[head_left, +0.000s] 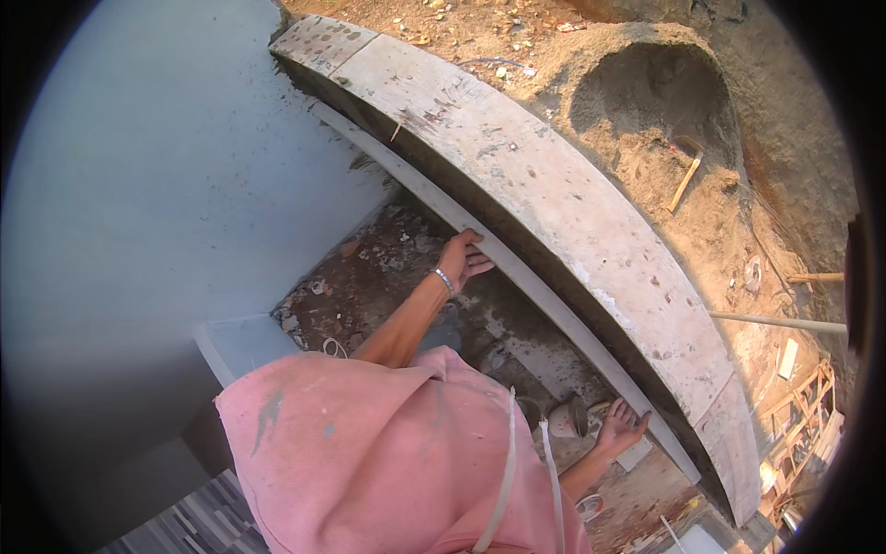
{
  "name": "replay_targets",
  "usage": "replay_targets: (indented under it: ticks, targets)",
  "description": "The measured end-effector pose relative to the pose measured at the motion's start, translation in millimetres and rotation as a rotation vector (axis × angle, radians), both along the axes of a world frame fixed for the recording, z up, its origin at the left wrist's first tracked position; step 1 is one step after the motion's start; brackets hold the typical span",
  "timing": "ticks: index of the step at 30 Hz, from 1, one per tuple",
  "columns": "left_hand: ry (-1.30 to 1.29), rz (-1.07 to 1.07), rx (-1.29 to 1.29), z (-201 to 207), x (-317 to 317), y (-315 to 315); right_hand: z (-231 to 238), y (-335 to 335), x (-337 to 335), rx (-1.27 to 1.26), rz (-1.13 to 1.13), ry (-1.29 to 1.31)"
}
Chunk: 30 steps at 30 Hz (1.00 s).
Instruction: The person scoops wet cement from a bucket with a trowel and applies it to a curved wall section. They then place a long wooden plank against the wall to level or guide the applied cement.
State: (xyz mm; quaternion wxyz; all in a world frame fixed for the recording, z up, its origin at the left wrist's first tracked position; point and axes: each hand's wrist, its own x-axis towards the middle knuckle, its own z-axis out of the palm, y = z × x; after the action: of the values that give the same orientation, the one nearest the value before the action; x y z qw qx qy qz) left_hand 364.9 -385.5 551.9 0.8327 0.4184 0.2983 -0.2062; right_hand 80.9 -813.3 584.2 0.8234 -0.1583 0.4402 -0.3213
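Observation:
A long, narrow, pale grey straightedge bar (544, 303) lies slantwise along the near side of a stone-topped ledge (554, 198). My left hand (464, 259), with a metal bracelet at the wrist, grips it near its middle, thumb at the upper edge and fingers below. Toward its lower right end, my right hand (622, 428) holds the bar from the near side, palm turned up and fingers partly curled. A dark gap runs between the bar and the ledge's slab. Pink cloth (369, 443) of my clothing covers much of the lower view.
Beyond the ledge are a sand heap (664, 46) and a wooden-handled tool (685, 183). A pole (784, 322) meets the ledge's far side. A pale wall (166, 185) rises at the left. Near my right hand stands a small bucket (568, 418) on dirty, debris-strewn ground.

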Motion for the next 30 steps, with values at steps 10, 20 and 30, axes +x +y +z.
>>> replay_targets:
  ticks: [10,20,30]
  targets:
    - [-0.076,0.035,0.045,60.6,-6.3,1.3,39.9,7.2,-1.6,-0.067,-0.013,-0.076]
    - [-0.128,-0.050,0.109,96.9,-7.9,4.5,59.4,11.4,-3.7,-0.106,0.035,-0.103]
    - [-0.134,-0.032,0.131,122.5,-10.6,1.6,83.1,8.5,-6.2,-0.131,0.049,-0.121]
